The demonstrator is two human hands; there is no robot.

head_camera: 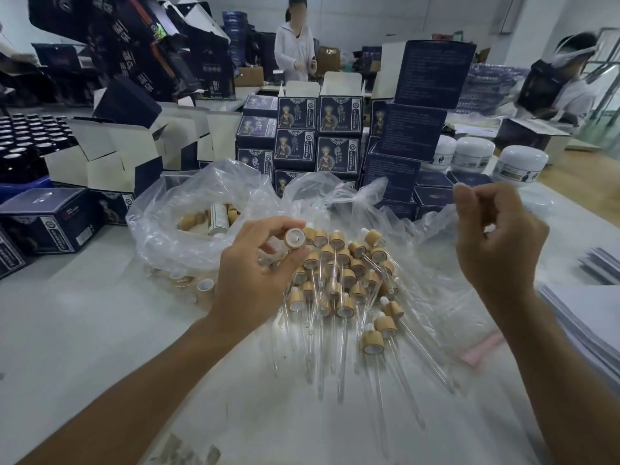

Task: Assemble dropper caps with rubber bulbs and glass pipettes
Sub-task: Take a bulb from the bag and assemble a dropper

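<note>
My left hand [255,273] pinches a bamboo dropper cap [295,238] between thumb and fingertips, its white-lined opening facing me. It hovers over the left edge of a pile of assembled droppers [345,283], bamboo caps with white bulbs and long glass pipettes pointing toward me. My right hand [496,236] is raised to the right of the pile, fingers curled and thumb against the forefinger; nothing plainly shows between them. A clear plastic bag [188,209] behind my left hand holds more bamboo caps.
Loose caps [205,286] lie by the bag on the white table [84,330]. Stacked dark printed boxes [335,135] stand behind, dark bottles [27,139] at far left, white jars [521,162] at right, paper stacks [590,313] at the right edge. Two people work in the background.
</note>
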